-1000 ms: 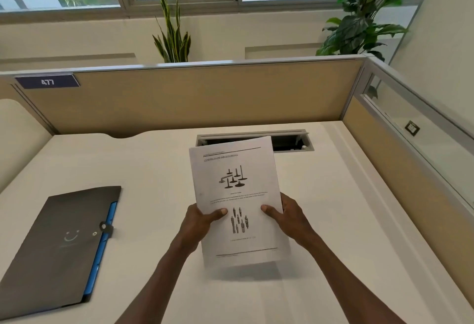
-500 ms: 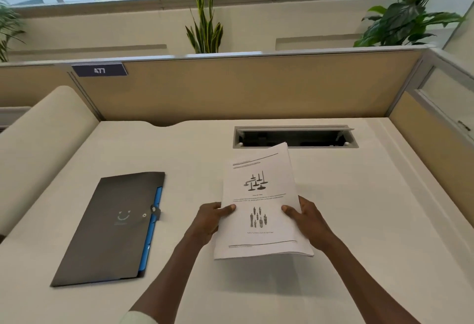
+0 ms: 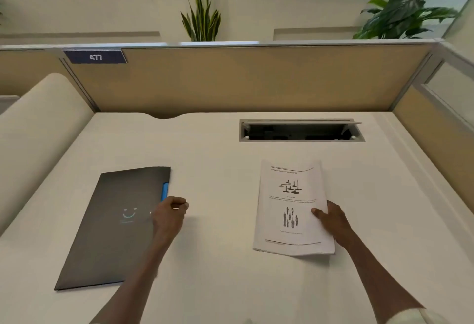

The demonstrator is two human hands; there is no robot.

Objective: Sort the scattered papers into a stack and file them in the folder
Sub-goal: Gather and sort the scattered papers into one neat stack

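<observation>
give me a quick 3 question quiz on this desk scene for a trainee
1. True or false: the stack of white printed papers is already inside the dark grey folder with the blue edge.
2. Which hand grips the stack: (a) left hand, (b) right hand, (c) both?
3. Fill in: the left hand is at the folder's ____ edge, by the clasp.

Key
1. False: the stack is on the white desk, apart from the folder, which lies flat with its flap down.
2. (b): its thumb lies on top of the right margin.
3. Right: the curled fingers are just below the blue strip; whether they pinch anything cannot be told.
</observation>
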